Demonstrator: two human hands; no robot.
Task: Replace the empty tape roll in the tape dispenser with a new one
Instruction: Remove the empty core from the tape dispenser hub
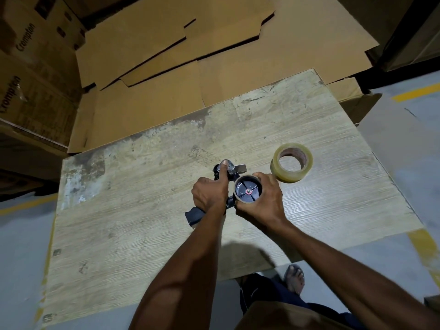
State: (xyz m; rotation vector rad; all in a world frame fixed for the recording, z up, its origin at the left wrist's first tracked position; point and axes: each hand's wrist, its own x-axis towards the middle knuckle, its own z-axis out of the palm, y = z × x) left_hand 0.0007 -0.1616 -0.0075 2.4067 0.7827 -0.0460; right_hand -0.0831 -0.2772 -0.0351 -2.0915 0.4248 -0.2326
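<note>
A black tape dispenser [196,215] lies on its side on the wooden table [142,234], its handle pointing toward me at the lower left. My left hand [209,194] presses down on the dispenser body, its index finger stretched onto the metal front end. My right hand [262,201] wraps its fingers around the empty brown cardboard core [238,200], which sits on the dispenser's black spoked hub [248,192]. A full roll of clear tape [291,176] lies flat on the table just right of my right hand.
Flattened cardboard sheets [190,67] lie beyond the table's far edge, with stacked printed cartons [28,67] at the left. Grey floor with yellow lines [414,92] surrounds the table. My foot in a sandal [295,277] shows below the near edge.
</note>
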